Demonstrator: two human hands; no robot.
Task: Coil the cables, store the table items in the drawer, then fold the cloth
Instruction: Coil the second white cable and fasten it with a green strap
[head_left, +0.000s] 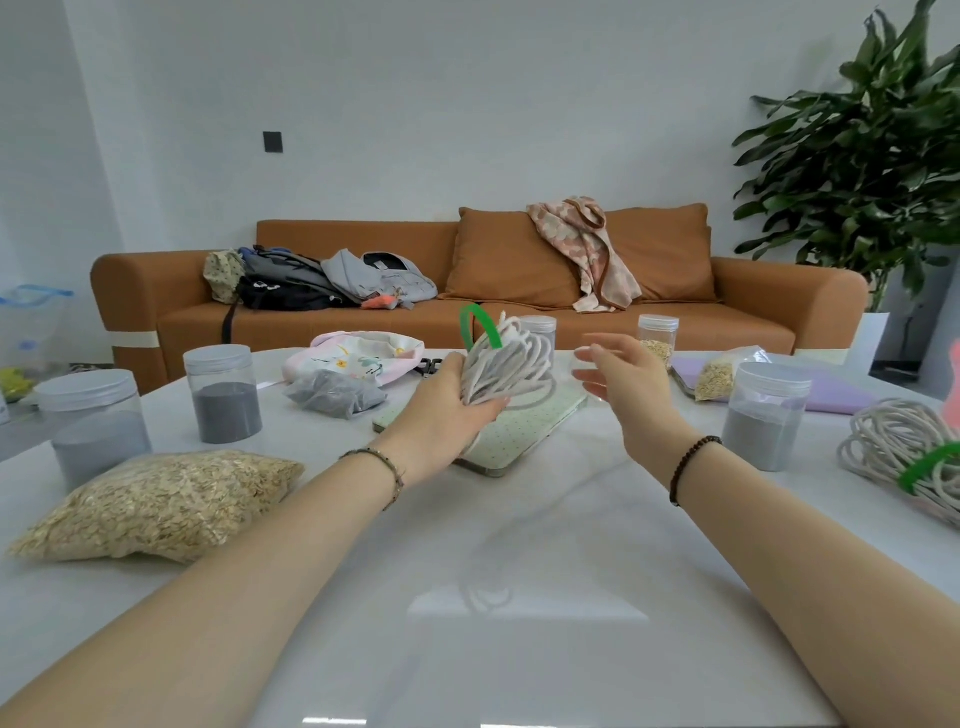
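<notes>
White glossy marble-pattern tabletop (519, 571) is nearest. Left hand (447, 400) grips the lower end of a white cord cable bundle (506, 364), fingers curled round it, above a pale green dotted flat case (524, 426). The bundle's long axis is tilted up and away, loop ends toward the sofa, with a green strap loop (480, 325) at the far top. Right hand (623, 379) is just beside it, fingers relaxed and spread, holding nothing. Second white coiled cable (904, 452) lies at the table's right edge. Beyond: orange-brown fabric sofa (363, 317), white wall (467, 104).
</notes>
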